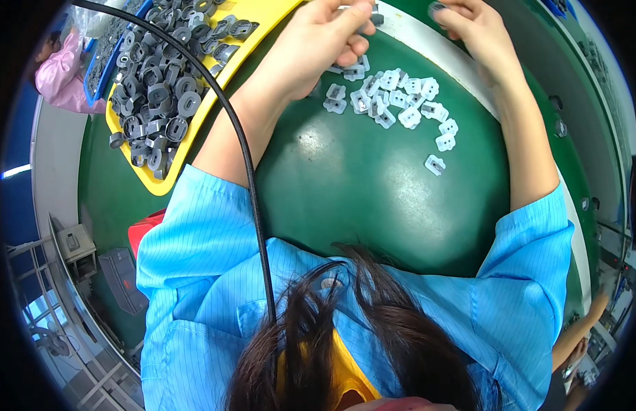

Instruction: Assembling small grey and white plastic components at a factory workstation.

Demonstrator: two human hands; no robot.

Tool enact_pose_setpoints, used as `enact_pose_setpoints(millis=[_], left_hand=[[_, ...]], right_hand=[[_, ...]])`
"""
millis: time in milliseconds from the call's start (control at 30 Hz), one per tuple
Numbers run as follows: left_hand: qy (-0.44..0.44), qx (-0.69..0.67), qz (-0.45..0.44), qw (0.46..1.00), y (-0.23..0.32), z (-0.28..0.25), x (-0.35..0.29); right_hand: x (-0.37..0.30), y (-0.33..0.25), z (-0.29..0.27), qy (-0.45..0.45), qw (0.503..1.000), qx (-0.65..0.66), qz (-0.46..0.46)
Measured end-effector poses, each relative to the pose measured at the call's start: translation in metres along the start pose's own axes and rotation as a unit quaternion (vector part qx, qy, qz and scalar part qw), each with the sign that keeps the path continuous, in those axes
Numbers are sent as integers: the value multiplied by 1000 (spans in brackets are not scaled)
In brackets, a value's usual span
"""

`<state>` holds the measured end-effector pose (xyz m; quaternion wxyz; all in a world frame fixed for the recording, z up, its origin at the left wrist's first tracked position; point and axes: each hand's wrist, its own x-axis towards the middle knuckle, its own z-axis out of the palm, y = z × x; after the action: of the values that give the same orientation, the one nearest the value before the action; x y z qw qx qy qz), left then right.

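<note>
Translucent white pieces (400, 98) lie scattered on the green tabletop (318, 178), at 4 o'clock from our left hand (325, 42) and between 7 and 8 o'clock from our right hand (477, 31). Our left fingers curl inward; we cannot tell what they hold. Our right fingertips narrow at a small dark part (436, 7), the grip unclear. Between 8 and 9 o'clock from our left hand, a yellow tray (270, 22) holds grey parts (160, 92).

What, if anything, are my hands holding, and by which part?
The right hand seems to pinch a small dark piece; by which part is unclear. Whether the left hand holds anything cannot be told: the picture's edge crops it.
</note>
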<state>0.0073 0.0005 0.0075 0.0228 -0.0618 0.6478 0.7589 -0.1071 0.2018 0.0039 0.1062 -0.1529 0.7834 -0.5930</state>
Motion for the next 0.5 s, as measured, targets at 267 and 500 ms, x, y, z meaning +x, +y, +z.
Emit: enact_pose_setpoints(millis=[267,500], left_hand=[[-15,86,68,994,-9,-13,8],[-45,107,10,993,6,-13,-3]], right_hand=[[-28,-26,6,-58,927,-257,-265],[-67,-42,32,-203,835,-375,-349]])
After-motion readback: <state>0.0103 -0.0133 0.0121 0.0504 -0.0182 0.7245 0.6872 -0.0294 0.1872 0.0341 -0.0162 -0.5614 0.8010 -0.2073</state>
